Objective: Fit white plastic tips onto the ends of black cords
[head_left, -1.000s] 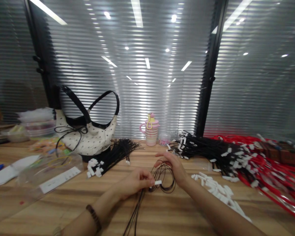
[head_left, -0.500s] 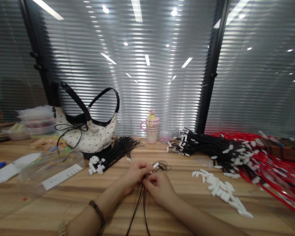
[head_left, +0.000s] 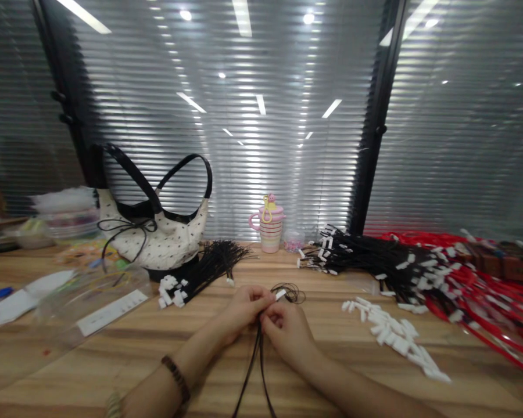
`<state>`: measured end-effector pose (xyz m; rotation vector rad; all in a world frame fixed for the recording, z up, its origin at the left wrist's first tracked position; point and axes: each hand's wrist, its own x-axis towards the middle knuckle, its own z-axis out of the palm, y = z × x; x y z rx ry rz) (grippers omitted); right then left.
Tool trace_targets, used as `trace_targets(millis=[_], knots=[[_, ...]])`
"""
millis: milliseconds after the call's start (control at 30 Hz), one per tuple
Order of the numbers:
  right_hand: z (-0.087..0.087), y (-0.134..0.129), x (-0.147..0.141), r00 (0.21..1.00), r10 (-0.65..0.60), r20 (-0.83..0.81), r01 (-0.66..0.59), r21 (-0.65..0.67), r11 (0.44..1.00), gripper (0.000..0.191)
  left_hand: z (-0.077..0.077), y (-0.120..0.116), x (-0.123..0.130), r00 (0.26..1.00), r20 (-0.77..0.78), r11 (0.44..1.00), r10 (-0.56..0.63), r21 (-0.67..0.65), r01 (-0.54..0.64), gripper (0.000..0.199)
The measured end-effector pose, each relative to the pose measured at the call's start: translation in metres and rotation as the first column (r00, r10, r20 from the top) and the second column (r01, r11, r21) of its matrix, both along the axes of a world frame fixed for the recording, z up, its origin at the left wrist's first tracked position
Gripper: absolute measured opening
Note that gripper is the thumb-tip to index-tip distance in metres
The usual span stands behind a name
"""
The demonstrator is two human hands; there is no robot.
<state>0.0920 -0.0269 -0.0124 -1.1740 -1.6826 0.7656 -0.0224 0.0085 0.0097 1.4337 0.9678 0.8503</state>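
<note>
My left hand (head_left: 249,309) and my right hand (head_left: 288,332) meet above the middle of the wooden table, fingers pinched close together. A black cord (head_left: 261,361) runs from between them toward the table's front edge as two strands. Just beyond my left fingertips a small white plastic piece (head_left: 280,294) shows, beside thin dark loops (head_left: 294,294) of cord. My left fingers and thumb are closed at the white piece and the cord. My right thumb and fingers are closed on the cord right beside them. The exact grip point is hidden by the fingers.
White plastic pieces (head_left: 394,334) lie scattered at right, near black cord bundles (head_left: 361,252) and red cords (head_left: 497,313). Left stand a dotted handbag (head_left: 169,241), another black cord bundle (head_left: 213,264) and a clear plastic bag (head_left: 65,305). A pink cup (head_left: 270,232) stands behind.
Both hands have shifted slightly right and closer together, the cord strands with them. The white piece beyond my left fingertips shows at a slightly different place.
</note>
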Motion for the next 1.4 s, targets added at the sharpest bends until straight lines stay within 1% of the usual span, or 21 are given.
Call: trace_targets(millis=[133, 267, 433, 500, 567, 633, 700, 733, 767, 833, 867, 933, 1000, 1100, 1167, 1267, 1333, 1400], knots=[[-0.001, -0.002, 0.001, 0.999, -0.029, 0.022, 0.029, -0.002, 1.000, 0.016, 0.004, -0.003, 0.001, 1.000, 0.000, 1.000, -0.001, 0.003, 0.001, 0.033], [0.003, -0.006, 0.002, 0.991, -0.046, 0.125, 0.041, 0.040, 0.998, 0.010, 0.005, -0.003, 0.000, 1.000, 0.005, 1.000, -0.010, 0.007, 0.010, 0.034], [0.014, -0.005, 0.005, 0.971, -0.044, 0.234, 0.052, -0.025, 0.998, 0.006, 0.004, -0.002, -0.002, 1.000, -0.011, 1.000, -0.002, -0.014, 0.002, 0.035], [0.018, -0.004, 0.006, 0.969, -0.046, 0.241, 0.055, -0.031, 0.998, 0.007, 0.003, -0.001, -0.002, 1.000, 0.000, 1.000, 0.000, -0.028, 0.000, 0.035], [0.024, -0.005, 0.007, 0.982, -0.054, 0.182, 0.064, -0.048, 0.997, 0.014, 0.000, 0.001, -0.003, 1.000, 0.020, 0.999, 0.002, -0.033, -0.001, 0.034], [0.032, -0.008, 0.007, 0.998, -0.014, 0.062, 0.020, -0.093, 0.995, 0.020, -0.002, 0.003, -0.004, 0.999, 0.051, 1.000, 0.000, -0.015, 0.000, 0.033], [0.045, -0.014, 0.008, 0.993, 0.097, -0.063, -0.107, -0.180, 0.978, 0.015, -0.004, 0.004, -0.005, 0.997, 0.072, 1.000, -0.004, -0.004, 0.004, 0.034], [0.053, -0.017, 0.008, 0.979, 0.160, -0.126, -0.185, -0.226, 0.956, 0.011, -0.004, 0.004, -0.006, 0.997, 0.074, 1.000, -0.012, -0.007, 0.012, 0.034], [0.061, -0.020, 0.009, 0.960, 0.206, -0.188, -0.252, -0.273, 0.928, 0.013, -0.004, 0.004, -0.006, 0.997, 0.073, 1.000, -0.025, -0.012, 0.026, 0.035], [0.078, -0.026, 0.012, 0.920, 0.227, -0.320, -0.326, -0.299, 0.897, 0.016, -0.004, 0.003, -0.006, 0.996, 0.069, 0.998, -0.064, -0.015, 0.065, 0.037], [0.086, -0.029, 0.014, 0.901, 0.226, -0.370, -0.340, -0.280, 0.898, 0.016, -0.003, 0.003, -0.006, 0.995, 0.070, 0.997, -0.077, -0.005, 0.078, 0.038], [0.100, -0.033, 0.018, 0.883, 0.217, -0.416, -0.326, -0.210, 0.922, 0.016, -0.001, 0.002, -0.007, 0.994, 0.071, 0.997, -0.079, 0.024, 0.077, 0.039], [0.111, -0.037, 0.023, 0.884, 0.200, -0.422, -0.278, -0.131, 0.952, 0.015, 0.001, 0.001, -0.007, 0.996, 0.062, 0.997, -0.070, 0.045, 0.067, 0.039], [0.123, -0.040, 0.031, 0.884, 0.187, -0.428, -0.212, -0.012, 0.977, 0.016, 0.004, -0.001, -0.007, 0.997, 0.033, 0.997, -0.069, 0.046, 0.067, 0.039], [0.129, -0.042, 0.037, 0.887, 0.181, -0.425, -0.163, 0.080, 0.983, 0.019, 0.005, -0.001, -0.006, 0.998, 0.012, 0.998, -0.056, 0.032, 0.056, 0.039], [0.135, -0.045, 0.043, 0.891, 0.136, -0.433, -0.050, 0.204, 0.978, 0.019, 0.004, 0.000, -0.006, 0.999, -0.009, 0.999, -0.039, 0.008, 0.039, 0.039], [0.137, -0.045, 0.046, 0.891, 0.113, -0.441, 0.000, 0.248, 0.969, 0.021, 0.002, 0.001, -0.006, 0.999, -0.008, 0.999, -0.035, -0.004, 0.035, 0.040], [0.139, -0.046, 0.048, 0.883, 0.120, -0.453, 0.003, 0.263, 0.965, 0.022, 0.000, 0.002, -0.006, 1.000, -0.005, 1.000, -0.030, -0.008, 0.030, 0.040]])
